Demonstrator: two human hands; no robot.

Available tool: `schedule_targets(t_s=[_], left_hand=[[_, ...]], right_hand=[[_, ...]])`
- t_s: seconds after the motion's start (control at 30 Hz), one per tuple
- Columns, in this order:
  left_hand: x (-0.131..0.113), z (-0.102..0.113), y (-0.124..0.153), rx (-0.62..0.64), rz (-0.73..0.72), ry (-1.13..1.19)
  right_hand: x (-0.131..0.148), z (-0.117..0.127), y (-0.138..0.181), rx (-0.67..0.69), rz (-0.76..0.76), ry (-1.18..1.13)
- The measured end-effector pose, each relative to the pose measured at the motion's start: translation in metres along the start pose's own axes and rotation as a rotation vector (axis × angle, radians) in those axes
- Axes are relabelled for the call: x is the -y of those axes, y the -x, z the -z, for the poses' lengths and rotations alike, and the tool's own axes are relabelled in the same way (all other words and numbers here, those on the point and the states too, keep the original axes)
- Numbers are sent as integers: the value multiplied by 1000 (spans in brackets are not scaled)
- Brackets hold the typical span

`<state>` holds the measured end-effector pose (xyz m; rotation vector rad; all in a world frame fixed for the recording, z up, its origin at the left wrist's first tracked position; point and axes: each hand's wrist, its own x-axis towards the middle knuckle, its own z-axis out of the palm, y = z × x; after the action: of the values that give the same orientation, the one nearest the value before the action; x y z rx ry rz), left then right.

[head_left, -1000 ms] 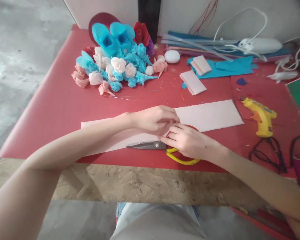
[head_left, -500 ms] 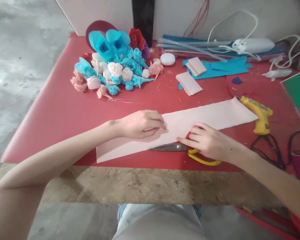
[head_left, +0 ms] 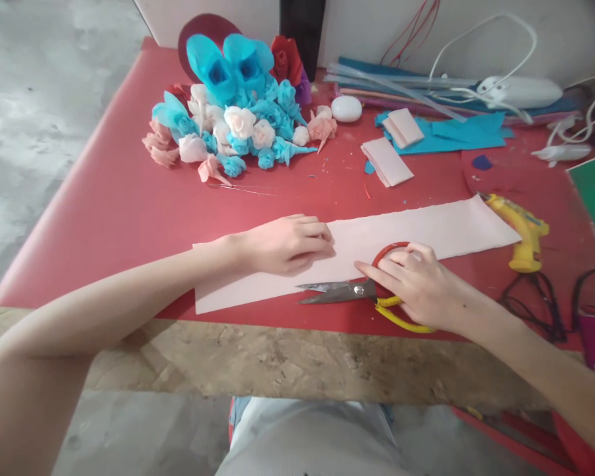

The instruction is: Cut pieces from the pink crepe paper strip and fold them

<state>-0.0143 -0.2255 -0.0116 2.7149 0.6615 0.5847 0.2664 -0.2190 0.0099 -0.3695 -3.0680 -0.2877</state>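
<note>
A long pale pink strip of crepe paper (head_left: 421,231) lies slantwise near the front of the red-covered table. My left hand (head_left: 297,243) rests on its left half, fingers bent and slightly apart, their tips touching the paper. My right hand (head_left: 411,281) is closed around the scissors (head_left: 361,291), its fingers in the red loop and its index finger pointing left over the strip. The scissors have one red and one yellow handle. Their dark blades are parted a little, pointing left along the strip's front edge, the upper blade overlapping it.
A heap of blue, white and pink paper flowers (head_left: 240,122) stands at the back left. Folded pink papers (head_left: 387,162) lie behind the strip, by blue sheets (head_left: 469,132). A yellow glue gun (head_left: 523,231) touches the strip's right end. A white power strip (head_left: 520,91) with cables sits farther back.
The scissors' blades have parted, and my right hand has raised the red handle away from the yellow one. My left hand stays on the paper. The whole view has shifted slightly.
</note>
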Motion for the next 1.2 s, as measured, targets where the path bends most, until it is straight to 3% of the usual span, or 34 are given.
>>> schedule_targets(t_s=[0.2,0.57,1.2], left_hand=[[1,-3,1,-23,8,28],[2,-1,-1,-11,27,86],[4,-2,1,-17,12,71]], right_hand=[[3,5,-3,23,16,-15],[9,8,30,114,-64,61],[9,6,30,119,-56,74]])
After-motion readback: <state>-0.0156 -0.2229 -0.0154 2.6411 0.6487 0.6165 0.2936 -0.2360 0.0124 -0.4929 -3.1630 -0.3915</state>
